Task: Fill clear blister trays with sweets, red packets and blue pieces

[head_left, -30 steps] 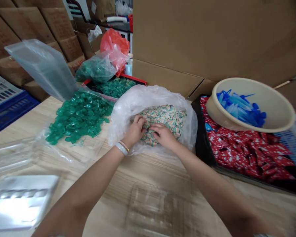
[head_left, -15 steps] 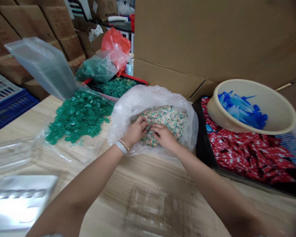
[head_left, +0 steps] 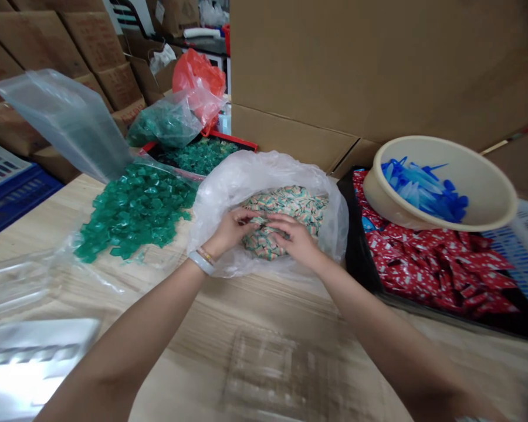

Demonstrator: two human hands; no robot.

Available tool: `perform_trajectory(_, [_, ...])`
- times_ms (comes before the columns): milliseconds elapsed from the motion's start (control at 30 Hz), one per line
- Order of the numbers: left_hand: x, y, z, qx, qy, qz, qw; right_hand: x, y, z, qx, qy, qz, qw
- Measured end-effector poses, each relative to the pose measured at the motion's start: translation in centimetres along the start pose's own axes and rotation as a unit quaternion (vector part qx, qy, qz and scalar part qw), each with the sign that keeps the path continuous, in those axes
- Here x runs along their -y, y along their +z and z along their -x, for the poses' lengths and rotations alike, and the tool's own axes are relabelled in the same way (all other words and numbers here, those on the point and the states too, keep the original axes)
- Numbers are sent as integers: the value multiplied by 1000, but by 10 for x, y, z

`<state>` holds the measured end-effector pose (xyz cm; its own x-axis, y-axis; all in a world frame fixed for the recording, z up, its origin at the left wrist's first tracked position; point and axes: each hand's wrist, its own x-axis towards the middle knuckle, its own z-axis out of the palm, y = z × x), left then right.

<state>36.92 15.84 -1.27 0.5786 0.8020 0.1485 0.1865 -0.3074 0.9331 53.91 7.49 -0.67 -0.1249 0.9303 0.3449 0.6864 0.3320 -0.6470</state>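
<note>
A white translucent plastic bag lies wide open on the table, full of small striped pieces in green, cream and orange. My left hand, with bands on its wrist, is over the near part of the heap, fingers curled round a few striped pieces. Facing it from the right, my right hand has its bent fingertips closed on the same little bunch. The two hands almost meet above the heap. What lies under the fingers is partly hidden.
Green translucent pieces are heaped left of the bag, with a clear plastic container tilted behind them. At right, a cream basin of blue pieces rests over red packets. A clear plastic tray lies in front; a cardboard panel stands behind.
My hands have risen slightly from the heap, and striped pieces now show between their fingertips. The whole view has shifted a little, so things appear further left.
</note>
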Motion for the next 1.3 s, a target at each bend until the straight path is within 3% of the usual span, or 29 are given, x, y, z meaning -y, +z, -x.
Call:
perform_trajectory(267, [-7, 5, 3, 41, -147, 250, 956, 10, -8, -3, -22, 65, -98, 993])
perform_trajectory(367, [-11, 9, 6, 39, -178, 310, 933, 6, -10, 0, -16, 129, -192, 973])
perform_trajectory(467, [-14, 13, 7, 26, -180, 321, 930, 3, -12, 3, -16, 196, -264, 944])
perform_trajectory(567, [-14, 15, 7, 20, -140, 266, 954, 5, -13, 4, -31, 186, -277, 942])
perform_trajectory(667, [-13, 15, 8, 10, -19, 132, 991, 10, -17, 1, -33, 121, -233, 964])
perform_trajectory(800, [-12, 13, 11, -15, 127, -13, 992, 15, -21, 1, -25, 86, -212, 973])
perform_trajectory(900, [-11, 16, 13, -32, 153, -31, 987, 15, -18, 4, -17, 158, -306, 939])
perform_trajectory(1033, [-11, 21, 12, -57, 150, -31, 987, 12, -10, 8, -10, 284, -443, 850])
perform_trajectory(1100, [-13, 20, 13, -59, 155, -37, 986, 9, -10, 9, -11, 305, -459, 834])
perform_trajectory(1167, [-14, 17, 14, -63, 165, -45, 983, 5, -12, 9, -11, 304, -427, 851])
perform_trajectory(1300, [-14, 11, 19, -67, 171, -70, 980, -4, -18, 10, -52, 229, -224, 946])
